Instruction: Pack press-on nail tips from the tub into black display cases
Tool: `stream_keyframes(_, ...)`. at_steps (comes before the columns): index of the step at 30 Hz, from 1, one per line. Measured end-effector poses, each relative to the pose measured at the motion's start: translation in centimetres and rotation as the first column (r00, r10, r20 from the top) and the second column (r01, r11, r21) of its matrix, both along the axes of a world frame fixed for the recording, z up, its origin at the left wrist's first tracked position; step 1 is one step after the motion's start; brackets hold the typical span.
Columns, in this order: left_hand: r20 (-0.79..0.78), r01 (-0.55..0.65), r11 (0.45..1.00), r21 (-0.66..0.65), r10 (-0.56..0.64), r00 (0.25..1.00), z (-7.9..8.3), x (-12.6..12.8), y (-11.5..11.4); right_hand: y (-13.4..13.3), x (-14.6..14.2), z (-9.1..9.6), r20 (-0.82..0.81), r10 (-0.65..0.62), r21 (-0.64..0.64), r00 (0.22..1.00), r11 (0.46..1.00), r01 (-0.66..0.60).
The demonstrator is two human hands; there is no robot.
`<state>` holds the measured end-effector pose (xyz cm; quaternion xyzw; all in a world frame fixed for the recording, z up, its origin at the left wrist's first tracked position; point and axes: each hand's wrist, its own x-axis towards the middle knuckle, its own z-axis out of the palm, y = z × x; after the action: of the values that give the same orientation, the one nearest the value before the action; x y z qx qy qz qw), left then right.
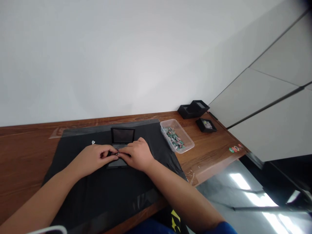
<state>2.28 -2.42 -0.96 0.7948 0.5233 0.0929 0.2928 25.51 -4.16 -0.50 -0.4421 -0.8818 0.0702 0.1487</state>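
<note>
A small black hinged box (123, 135) stands with its lid raised on the black mat (102, 195). Over its grey lower half, my left hand (97, 158) and my right hand (137, 154) meet fingertip to fingertip. Both hands pinch a tiny dark piece (117, 153) between them, mostly covered by the fingers; its kind is too small to make out. Left of the box, a little white bit (93, 142) lies on the mat.
To the right, a clear plastic tub (186, 138) holds many small green and grey pieces. Black boxes (192, 110) are stacked by the wall, and a smaller black box (206, 125) with small items sits nearer. Round stickers (235, 149) mark the wooden table (204, 152) near its right edge.
</note>
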Motion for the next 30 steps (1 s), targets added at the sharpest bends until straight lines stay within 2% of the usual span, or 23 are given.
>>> stream_keyframes(10,0.005,0.021,0.995,0.097,-0.022,1.000,-0.6,0.0,0.0,-0.2,0.0,0.7,-0.034,-0.040,-0.043,0.999,0.998,0.039)
stream_keyframes(15,-0.006,-0.008,0.991,0.133,0.009,1.000,-0.3,-0.1,0.1,-0.2,0.0,0.7,-0.030,-0.047,-0.048,0.998,0.998,0.045)
stream_keyframes(24,-0.044,-0.030,0.976,0.216,0.041,0.998,0.1,1.5,-0.7,-0.3,-0.1,0.5,-0.028,-0.052,-0.051,0.998,0.997,0.051)
stream_keyframes(30,0.004,-0.065,0.979,0.194,0.065,0.998,0.3,-0.7,0.1,-0.3,-0.2,0.7,0.017,-0.039,-0.043,0.999,0.998,0.040)
